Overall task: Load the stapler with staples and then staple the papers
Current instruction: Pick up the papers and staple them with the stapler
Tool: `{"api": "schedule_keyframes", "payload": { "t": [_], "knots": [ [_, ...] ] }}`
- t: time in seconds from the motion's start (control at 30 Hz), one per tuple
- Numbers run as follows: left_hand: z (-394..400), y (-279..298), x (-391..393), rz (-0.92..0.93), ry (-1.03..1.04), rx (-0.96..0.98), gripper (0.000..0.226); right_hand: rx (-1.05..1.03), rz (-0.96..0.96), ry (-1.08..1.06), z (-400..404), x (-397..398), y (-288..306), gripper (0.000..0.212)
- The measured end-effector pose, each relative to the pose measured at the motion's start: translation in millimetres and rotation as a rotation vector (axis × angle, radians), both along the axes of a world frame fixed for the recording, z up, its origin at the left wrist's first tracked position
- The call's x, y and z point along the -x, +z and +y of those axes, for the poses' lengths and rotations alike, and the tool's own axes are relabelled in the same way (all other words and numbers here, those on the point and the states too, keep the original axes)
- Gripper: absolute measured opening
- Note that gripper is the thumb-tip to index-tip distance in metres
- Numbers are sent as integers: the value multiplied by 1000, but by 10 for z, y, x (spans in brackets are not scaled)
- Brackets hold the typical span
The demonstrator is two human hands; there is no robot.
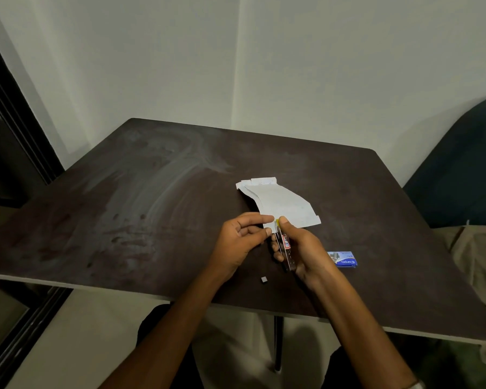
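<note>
A small stack of white papers (281, 202) lies on the dark table (152, 214), right of centre. My left hand (240, 242) pinches the near corner of the papers between thumb and fingers. My right hand (303, 248) grips a small metal stapler (285, 248) with a red and white label, its yellow tip at the same paper corner, my thumb pressing on top. A blue staple box (343, 259) rests on the table just right of my right hand. A tiny dark strip of staples (263, 279) lies near the front edge.
A white wall stands behind the table. A dark chair back (460, 169) rises at the right, with beige fabric (480, 256) below it. A dark door frame (9, 136) runs along the left. One table leg (277, 343) shows below the front edge.
</note>
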State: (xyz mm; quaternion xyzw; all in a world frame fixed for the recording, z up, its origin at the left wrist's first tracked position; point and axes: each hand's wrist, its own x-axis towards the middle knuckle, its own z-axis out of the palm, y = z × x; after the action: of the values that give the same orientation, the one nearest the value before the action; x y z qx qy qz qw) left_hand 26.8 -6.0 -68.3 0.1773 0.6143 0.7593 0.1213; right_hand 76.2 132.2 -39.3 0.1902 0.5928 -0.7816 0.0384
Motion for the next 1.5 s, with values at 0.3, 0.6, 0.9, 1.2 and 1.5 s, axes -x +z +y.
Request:
{"api": "schedule_keyframes", "payload": {
  "t": [0.3,0.6,0.9,1.2,1.5],
  "knots": [
    [7,-13,2,32,-16,35,24,-70,-8,-57,1,0,-27,38],
    [-9,6,17,8,4,-6,26,-131,-29,65,44,18,5,46],
    [0,-13,15,-18,48,-56,26,-38,-14,83,-22,-12,31,44],
    [5,-39,39,-29,27,-64,27,-210,-10,117,-21,-58,57,46],
    [1,-43,62,-45,4,-99,29,-194,-6,237,86,-61,57,57]
  ]
}}
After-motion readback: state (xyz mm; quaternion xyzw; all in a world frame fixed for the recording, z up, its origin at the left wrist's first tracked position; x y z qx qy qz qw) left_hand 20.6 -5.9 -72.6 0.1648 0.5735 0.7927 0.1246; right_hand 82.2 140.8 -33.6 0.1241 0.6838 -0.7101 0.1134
